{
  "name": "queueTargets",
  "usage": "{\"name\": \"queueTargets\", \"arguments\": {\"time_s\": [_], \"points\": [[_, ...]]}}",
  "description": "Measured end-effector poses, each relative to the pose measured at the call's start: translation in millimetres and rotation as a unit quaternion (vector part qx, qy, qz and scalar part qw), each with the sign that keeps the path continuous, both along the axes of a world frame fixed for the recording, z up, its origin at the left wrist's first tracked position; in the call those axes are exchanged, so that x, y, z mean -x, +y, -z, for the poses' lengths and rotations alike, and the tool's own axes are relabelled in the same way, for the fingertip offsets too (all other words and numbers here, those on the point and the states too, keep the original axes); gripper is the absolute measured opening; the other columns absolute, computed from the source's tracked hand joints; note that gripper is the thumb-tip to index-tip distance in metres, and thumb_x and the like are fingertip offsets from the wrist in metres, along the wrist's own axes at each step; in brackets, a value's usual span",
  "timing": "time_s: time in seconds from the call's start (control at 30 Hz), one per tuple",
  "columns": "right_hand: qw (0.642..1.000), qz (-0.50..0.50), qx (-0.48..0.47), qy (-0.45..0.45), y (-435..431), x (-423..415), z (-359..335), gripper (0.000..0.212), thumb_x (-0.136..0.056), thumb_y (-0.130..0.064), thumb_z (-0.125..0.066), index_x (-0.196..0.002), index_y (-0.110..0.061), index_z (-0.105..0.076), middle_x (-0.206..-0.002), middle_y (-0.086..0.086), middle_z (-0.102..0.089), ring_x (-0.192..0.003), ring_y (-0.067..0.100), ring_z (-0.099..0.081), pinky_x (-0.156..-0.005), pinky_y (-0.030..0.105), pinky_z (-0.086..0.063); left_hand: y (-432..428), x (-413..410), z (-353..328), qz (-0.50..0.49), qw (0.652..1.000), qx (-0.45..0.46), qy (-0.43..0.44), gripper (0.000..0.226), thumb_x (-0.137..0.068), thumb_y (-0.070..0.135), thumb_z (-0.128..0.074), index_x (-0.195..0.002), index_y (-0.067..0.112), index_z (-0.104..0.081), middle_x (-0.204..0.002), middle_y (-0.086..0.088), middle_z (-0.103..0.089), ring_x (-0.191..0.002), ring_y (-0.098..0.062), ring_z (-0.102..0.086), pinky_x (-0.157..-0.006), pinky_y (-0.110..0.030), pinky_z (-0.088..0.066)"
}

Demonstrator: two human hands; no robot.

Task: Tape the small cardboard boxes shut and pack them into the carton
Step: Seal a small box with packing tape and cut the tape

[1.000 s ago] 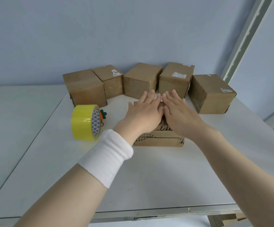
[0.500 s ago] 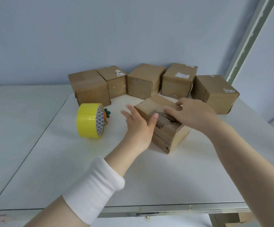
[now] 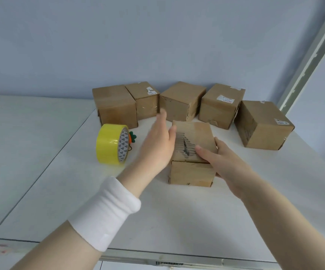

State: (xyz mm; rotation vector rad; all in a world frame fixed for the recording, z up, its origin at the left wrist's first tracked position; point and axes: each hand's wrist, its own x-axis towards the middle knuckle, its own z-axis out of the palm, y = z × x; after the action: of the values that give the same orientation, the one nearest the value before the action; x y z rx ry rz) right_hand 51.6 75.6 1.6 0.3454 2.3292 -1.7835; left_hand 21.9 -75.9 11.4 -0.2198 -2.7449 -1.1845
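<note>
Right hand (image 3: 222,158): holds the small cardboard box (image 3: 194,133) at its near right corner, with the thumb lying on the top and the fingers going down the right side.
Left hand (image 3: 157,145): holds nothing; the fingers are straight and blurred with motion. It is against or just beside the box's left edge, and contact cannot be confirmed.
Wrist: a white wristband (image 3: 107,211) is on the left forearm.
Small cardboard box: stands on the desk (image 3: 157,211) in front of the person, with one face square to them. The top is torn to bare corrugation with a ragged slit down the middle, and no tape is visible on it.
Tape roll (image 3: 112,146): yellow, on edge, left of the box and apart from both hands. A small orange-and-green item (image 3: 132,138) is touching behind it.
Other boxes (image 3: 183,100): five stand in an arc behind, near the wall.
Carton: not in view.
Step in hand: judged to be squaring the box before taping.
Recommendation: keep the right hand steadying the box, press the flaps level, fetch the roll with the free left hand, and run the strip along the slit and over both ends.
Change: a second ago both hands lay flat on the top. Half a second ago the box sat skewed, corner forward; it now sits square. The left hand has left the near face and risen beside the box.
</note>
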Motion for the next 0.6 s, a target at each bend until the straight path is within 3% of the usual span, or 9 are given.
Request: {"name": "queueTargets", "arguments": {"time_s": [0.1,0.17,0.27,0.33,0.43,0.5,0.6], "points": [[0.993,0.025,-0.089,0.079,5,-3,-14,0.084,-0.086,-0.049,-0.054,-0.150,-0.024,-0.006,-0.157,-0.003,-0.016,-0.142,0.020,-0.021,-0.112,0.039,-0.022,-41,13,-22,-0.052,0.979,0.139,0.140,0.044,-0.102,0.026,-0.031,-0.144,0.014,-0.032,-0.149,-0.007,-0.035,-0.137,-0.023,-0.031,-0.105,-0.030,-0.023],[0.974,0.042,-0.141,0.170,-1,-4,-27,0.078,-0.087,-0.047,-0.053,-0.149,-0.021,-0.015,-0.156,-0.004,-0.018,-0.144,0.015,-0.015,-0.113,0.034,-0.020,-76,25,-26,-0.075,0.964,0.232,0.107,0.041,-0.102,0.028,-0.028,-0.137,0.013,-0.043,-0.143,-0.009,-0.043,-0.131,-0.027,-0.040,-0.101,-0.035,-0.031],[0.948,0.037,-0.186,0.255,-28,-2,-42,0.059,-0.091,-0.040,-0.053,-0.143,-0.019,-0.034,-0.149,-0.002,-0.034,-0.140,0.015,-0.026,-0.111,0.029,-0.025,-106,17,-14,-0.030,0.951,0.305,0.023,0.043,-0.102,0.034,-0.023,-0.135,0.019,-0.047,-0.139,-0.004,-0.050,-0.125,-0.026,-0.046,-0.095,-0.037,-0.040],[0.929,0.016,-0.213,0.301,-55,3,-48,0.047,-0.092,-0.034,-0.053,-0.136,-0.018,-0.045,-0.143,-0.001,-0.042,-0.133,0.015,-0.037,-0.107,0.027,-0.029,-114,6,-3,-0.016,0.952,0.296,0.074,0.042,-0.102,0.035,-0.024,-0.131,0.021,-0.052,-0.133,0.002,-0.054,-0.123,-0.021,-0.047,-0.089,-0.036,-0.043],[0.909,-0.016,-0.245,0.337,-100,12,-48,0.038,-0.092,-0.030,-0.055,-0.127,-0.015,-0.055,-0.135,0.002,-0.052,-0.119,0.015,-0.047,-0.093,0.015,-0.029,-127,-12,4,-0.034,0.953,0.226,0.200,0.036,-0.097,0.039,-0.034,-0.109,0.020,-0.062,-0.110,0.005,-0.064,-0.107,-0.014,-0.053,-0.072,-0.037,-0.048],[0.911,-0.055,-0.269,0.309,-127,20,-45,0.040,-0.092,-0.033,-0.055,-0.128,-0.015,-0.055,-0.134,0.003,-0.053,-0.125,0.016,-0.046,-0.089,0.013,-0.028,-137,-26,12,-0.040,0.950,0.165,0.263,0.033,-0.088,0.042,-0.038,-0.094,0.019,-0.061,-0.094,0.005,-0.063,-0.094,-0.010,-0.051,-0.062,-0.034,-0.048],[0.933,-0.109,-0.268,0.212,-155,29,-43,0.052,-0.093,-0.040,-0.051,-0.137,-0.014,-0.045,-0.141,0.001,-0.047,-0.130,0.016,-0.041,-0.099,0.022,-0.029,-148,-46,26,-0.049,0.957,0.070,0.276,0.027,-0.081,0.038,-0.045,-0.090,0.015,-0.054,-0.091,0.003,-0.056,-0.090,-0.013,-0.048,-0.066,-0.031,-0.045]]}}
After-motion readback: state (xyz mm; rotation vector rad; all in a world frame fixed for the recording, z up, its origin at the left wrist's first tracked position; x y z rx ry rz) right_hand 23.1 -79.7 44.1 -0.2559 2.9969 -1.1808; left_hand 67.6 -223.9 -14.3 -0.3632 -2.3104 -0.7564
